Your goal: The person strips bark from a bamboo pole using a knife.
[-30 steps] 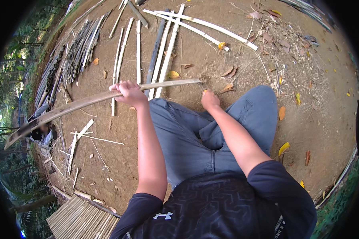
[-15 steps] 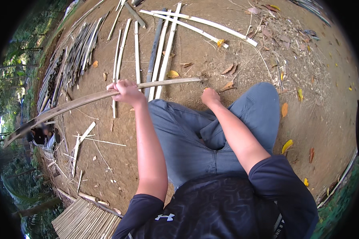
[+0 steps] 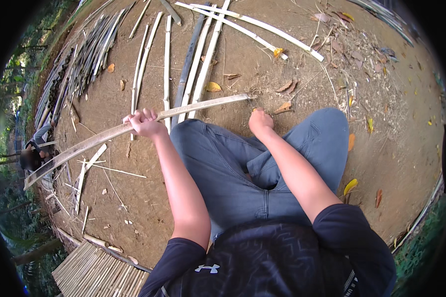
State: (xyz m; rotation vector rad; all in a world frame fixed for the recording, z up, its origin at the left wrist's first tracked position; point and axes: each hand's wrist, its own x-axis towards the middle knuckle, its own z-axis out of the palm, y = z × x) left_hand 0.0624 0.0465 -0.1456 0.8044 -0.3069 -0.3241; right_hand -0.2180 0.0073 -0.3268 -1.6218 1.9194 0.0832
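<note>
My left hand [image 3: 147, 123] is wrapped round a long, slightly bowed split-bamboo strip [image 3: 198, 105]. The strip slants across in front of me, its wider end low at the far left and its narrow end beyond my knees. Close to that narrow end is my right hand [image 3: 260, 122], closed in a fist above the gap between my legs. Whatever its fingers hold, if anything, is hidden. A small gap shows between the right fist and the strip's tip.
Pale split-bamboo strips [image 3: 208, 59] and a dark pole [image 3: 187, 69] lie ahead on the dirt. Piled poles [image 3: 96, 49] are at far left, near another person [image 3: 37, 148]. A slatted bamboo mat [image 3: 96, 270] lies lower left; dry leaves [image 3: 284, 107] are scattered ahead.
My left hand has shifted a little left and toward me, still gripping the bamboo strip, which has tilted slightly. My right fist stays almost in place. The person at far left has changed posture.
</note>
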